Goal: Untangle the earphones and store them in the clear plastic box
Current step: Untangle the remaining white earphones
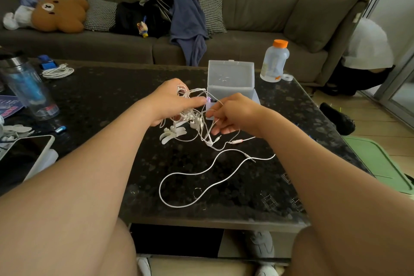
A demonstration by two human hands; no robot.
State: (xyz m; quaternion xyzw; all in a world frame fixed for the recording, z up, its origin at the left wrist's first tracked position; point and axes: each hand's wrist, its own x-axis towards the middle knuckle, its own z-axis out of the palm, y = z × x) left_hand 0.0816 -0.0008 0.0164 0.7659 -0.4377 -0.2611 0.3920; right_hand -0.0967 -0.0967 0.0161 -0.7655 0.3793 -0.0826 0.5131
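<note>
Head camera: tangled white earphones (195,116) hang low over the dark table (112,96), just before the clear plastic box (230,78), whose lid stands open. The left hand (170,98) curls its fingers round the knot; the right hand (233,112) pinches one strand. A loose cable (201,177) trails nearer the person; an orange-capped bottle (274,60) stands right of the box

dark table (107,101) | clear plastic box (230,83); earphones (172,133); bottle (274,63); phone (24,154); tumbler (26,89)
</note>
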